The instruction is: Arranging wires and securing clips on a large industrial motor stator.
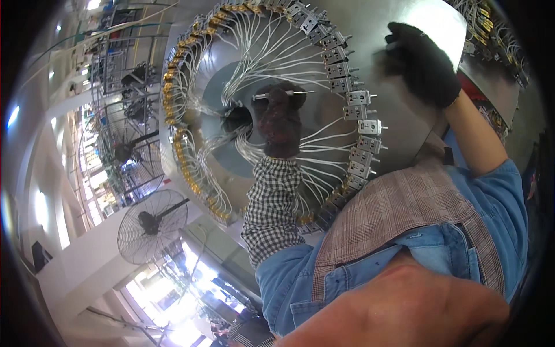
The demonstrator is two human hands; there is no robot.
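Observation:
My left hand (278,118), in a dark glove under a black-and-white checked sleeve, is closed round a slim pen-shaped tool (263,96). Its thin metal tip points right. The hand is over the middle of a round metal table (324,115), beside a dark central hole (236,120). Small silver metal blocks (356,97) line the right rim, each with white wires (312,141) running inward. Beyond that rim, my gloved right hand (422,66) is raised over a grey metal surface. Motion smears its fingers, so what they hold, if anything, is unclear.
Brass-coloured fittings (169,95) with white wires follow the left rim. More wired parts (485,23) lie at the far right. Standing fans (151,221) are at the left, near metal racks (107,69).

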